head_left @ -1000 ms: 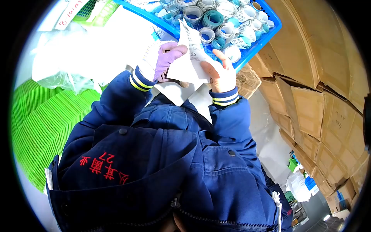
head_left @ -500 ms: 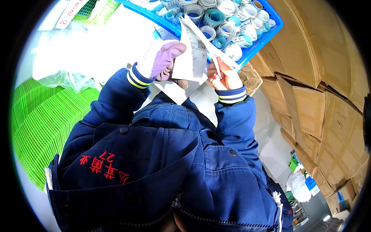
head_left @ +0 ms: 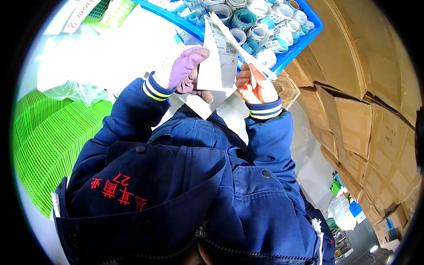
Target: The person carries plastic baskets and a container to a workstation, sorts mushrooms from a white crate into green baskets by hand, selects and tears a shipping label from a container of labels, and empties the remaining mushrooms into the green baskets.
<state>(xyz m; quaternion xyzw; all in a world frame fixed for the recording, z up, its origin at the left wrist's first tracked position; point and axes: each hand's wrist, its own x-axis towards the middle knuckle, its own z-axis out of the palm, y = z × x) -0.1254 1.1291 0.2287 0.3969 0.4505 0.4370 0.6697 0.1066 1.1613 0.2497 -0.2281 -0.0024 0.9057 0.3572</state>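
Note:
Printed white label sheets stand upright between my two hands. My left hand, in a white and purple glove with darkened fingertips, is closed on the left edge of the sheets. My bare right hand pinches a folded white strip that slants up to the left over the sheets. Just beyond my hands is a blue basket full of rolled white and teal labels.
Stacked green baskets are at the left, beside a clear plastic bag. Cardboard boxes line the right side. A brown crate sits below the blue basket. A marked white card is at the top left.
My right hand has moved right and slightly down, pulling the white strip away from the sheets and closing its fingers on it. My left hand has shifted slightly left.

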